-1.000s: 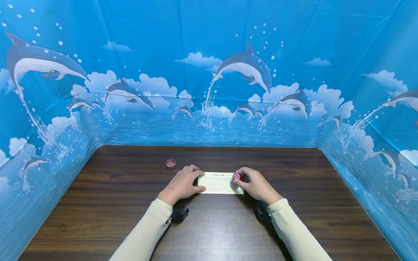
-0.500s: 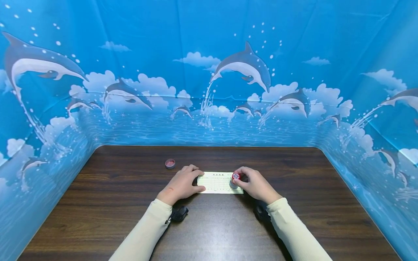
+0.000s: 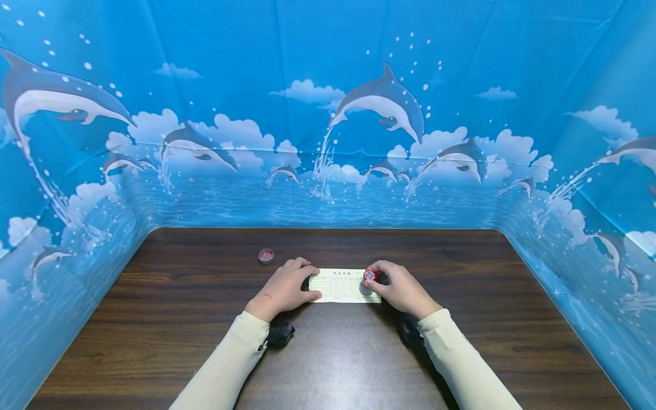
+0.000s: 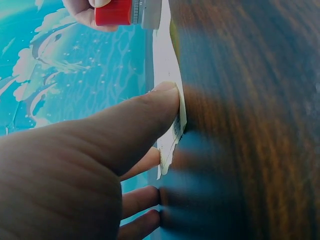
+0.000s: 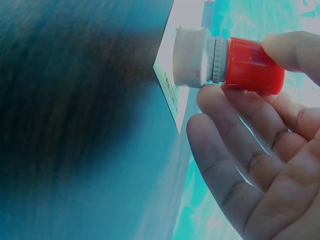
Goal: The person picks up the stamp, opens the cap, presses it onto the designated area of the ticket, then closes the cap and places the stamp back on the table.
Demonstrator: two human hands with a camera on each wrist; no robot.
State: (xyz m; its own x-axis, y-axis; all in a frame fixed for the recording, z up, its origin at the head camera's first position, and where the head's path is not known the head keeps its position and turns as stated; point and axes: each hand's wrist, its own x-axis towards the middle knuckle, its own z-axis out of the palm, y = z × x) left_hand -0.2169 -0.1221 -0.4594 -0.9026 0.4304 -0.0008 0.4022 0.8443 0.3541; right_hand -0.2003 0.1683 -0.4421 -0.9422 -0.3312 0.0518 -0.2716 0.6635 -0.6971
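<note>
A pale green printed slip (image 3: 335,286) with a ruled grid lies flat on the brown table. My left hand (image 3: 283,289) holds down its left end, the thumb (image 4: 145,112) pressing near the front corner and the other fingers spread toward the back. On the slip's right end, my right hand (image 3: 402,289) pinches the red handle of a round stamp (image 5: 255,65). The stamp stands upright, its grey-white base (image 5: 191,57) against the paper. Whatever lies under the base is hidden.
Behind the left hand, a small round cap (image 3: 266,256) with a reddish inside lies on the wood-grain table (image 3: 205,250). A blue curtain (image 3: 328,199) printed with dolphins encloses the table's back and sides. Black cameras (image 3: 281,335) are strapped to both wrists.
</note>
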